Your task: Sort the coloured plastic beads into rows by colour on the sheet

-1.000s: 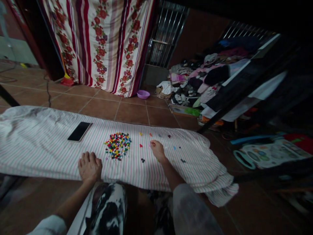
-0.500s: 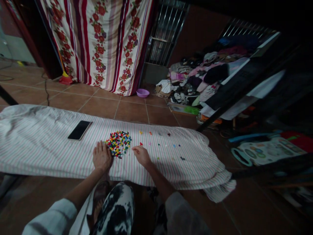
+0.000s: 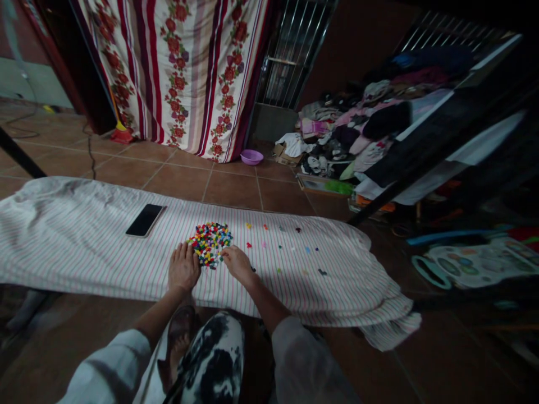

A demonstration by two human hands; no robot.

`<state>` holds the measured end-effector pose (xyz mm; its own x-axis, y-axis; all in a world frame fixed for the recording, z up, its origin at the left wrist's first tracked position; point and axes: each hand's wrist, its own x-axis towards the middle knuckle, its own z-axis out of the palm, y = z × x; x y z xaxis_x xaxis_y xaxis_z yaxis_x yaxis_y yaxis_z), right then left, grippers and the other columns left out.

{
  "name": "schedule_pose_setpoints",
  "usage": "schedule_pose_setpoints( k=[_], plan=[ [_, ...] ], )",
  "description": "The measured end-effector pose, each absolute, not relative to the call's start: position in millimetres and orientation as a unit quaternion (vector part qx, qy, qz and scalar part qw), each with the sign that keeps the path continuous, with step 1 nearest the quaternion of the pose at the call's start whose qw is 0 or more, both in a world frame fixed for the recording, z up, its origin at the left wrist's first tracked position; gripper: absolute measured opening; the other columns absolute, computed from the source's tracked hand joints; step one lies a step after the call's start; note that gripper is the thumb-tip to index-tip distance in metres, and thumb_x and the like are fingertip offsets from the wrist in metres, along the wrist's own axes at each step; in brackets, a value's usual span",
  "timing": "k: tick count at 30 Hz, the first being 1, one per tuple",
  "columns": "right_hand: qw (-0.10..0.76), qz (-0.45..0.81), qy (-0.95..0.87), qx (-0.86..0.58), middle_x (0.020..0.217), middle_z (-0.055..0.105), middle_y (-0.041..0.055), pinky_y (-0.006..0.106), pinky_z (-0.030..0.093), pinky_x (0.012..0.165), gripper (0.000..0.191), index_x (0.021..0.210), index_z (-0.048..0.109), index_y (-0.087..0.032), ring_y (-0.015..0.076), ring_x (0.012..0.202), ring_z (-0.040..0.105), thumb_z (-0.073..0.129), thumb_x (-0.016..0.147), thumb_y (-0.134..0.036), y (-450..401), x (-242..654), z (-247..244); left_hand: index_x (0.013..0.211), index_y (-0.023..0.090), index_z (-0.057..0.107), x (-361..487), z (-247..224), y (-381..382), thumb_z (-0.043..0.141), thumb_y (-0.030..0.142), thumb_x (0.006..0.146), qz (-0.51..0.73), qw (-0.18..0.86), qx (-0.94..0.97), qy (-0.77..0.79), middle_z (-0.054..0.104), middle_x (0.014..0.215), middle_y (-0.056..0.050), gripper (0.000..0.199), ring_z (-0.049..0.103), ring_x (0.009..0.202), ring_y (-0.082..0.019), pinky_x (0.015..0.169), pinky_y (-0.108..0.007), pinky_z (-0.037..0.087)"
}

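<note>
Black-and-white trousers (image 3: 219, 359) are filling the nearest part of the view. Beyond them, striped cloth (image 3: 84, 247) is carrying the pieces. Left hand (image 3: 184, 266) is lying palm down, fingers stretched out and close together, at the left edge of a pile of small coloured pieces (image 3: 210, 241); presumably it is steadying cloth and pile edge. Right hand (image 3: 223, 252) is standing at the pile's right edge, thumb and fingertips drawn together; cannot tell whether they are pinching a piece. Further right, small groups, including a red group (image 3: 249, 245) and a yellow group (image 3: 248, 225), are lying well apart in rough rows, the gaps probably preventing mixing. Phone (image 3: 145, 220) is lying left of the pile, likely clear of both hands. Farther off, a purple bowl (image 3: 251, 157) is sitting on the tiled floor (image 3: 233, 187) near a flowered curtain (image 3: 202, 73).
</note>
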<state>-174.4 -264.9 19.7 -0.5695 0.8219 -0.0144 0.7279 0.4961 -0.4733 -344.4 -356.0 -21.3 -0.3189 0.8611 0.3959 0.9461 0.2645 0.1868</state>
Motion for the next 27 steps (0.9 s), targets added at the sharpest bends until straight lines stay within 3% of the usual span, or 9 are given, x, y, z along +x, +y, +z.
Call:
schedule_pose_setpoints(
  k=[7,14,20,27],
  plan=[
    [0.094,0.211,-0.857,-0.46,0.097,0.063,0.0034,0.023,0.04,0.072,0.019,0.096,0.067,-0.025,0.015,0.088,0.059,0.052,0.086,-0.019,-262.3,-177.6,23.4,0.121,0.007,0.054,-342.1,-16.9,-356.7,0.031,0.028,0.089,-0.201,0.084,-0.566,-0.795,0.053,0.132,-0.019,0.045,0.039,0.132,-0.029,0.108,-0.046,0.03],
    [0.157,0.245,-0.841,-0.457,0.091,0.065,0.0016,0.022,0.041,0.074,0.015,0.088,0.067,-0.024,0.0137,0.084,0.059,0.055,0.082,-0.018,-255.0,-175.1,13.0,0.119,0.009,0.056,-340.6,-13.4,-357.4,0.03,0.027,0.088,-0.187,0.087,-0.566,-0.798,0.054,0.132,-0.018,0.044,0.039,0.132,-0.029,0.108,-0.046,0.03],
    [0.214,0.294,-0.805,-0.469,0.092,0.07,-0.0006,0.022,0.045,0.077,0.02,0.092,0.067,-0.025,0.0132,0.085,0.062,0.052,0.082,-0.016,-245.8,-166.9,3.9,0.122,0.003,0.055,-339.4,-13.0,-356.9,0.028,0.03,0.09,-0.185,0.085,-0.555,-0.806,0.052,0.133,-0.021,0.049,0.04,0.131,-0.031,0.108,-0.044,0.03],
    [0.266,0.351,-0.751,-0.491,0.091,0.071,-0.0019,0.023,0.049,0.074,0.021,0.098,0.066,-0.026,0.0129,0.083,0.066,0.052,0.083,-0.025,-235.0,-151.8,-4.1,0.12,0.003,0.056,-340.3,-15.5,-356.9,0.029,0.03,0.09,-0.204,0.088,-0.558,-0.799,0.055,0.13,-0.021,0.048,0.041,0.131,-0.03,0.108,-0.044,0.03]
  ],
)
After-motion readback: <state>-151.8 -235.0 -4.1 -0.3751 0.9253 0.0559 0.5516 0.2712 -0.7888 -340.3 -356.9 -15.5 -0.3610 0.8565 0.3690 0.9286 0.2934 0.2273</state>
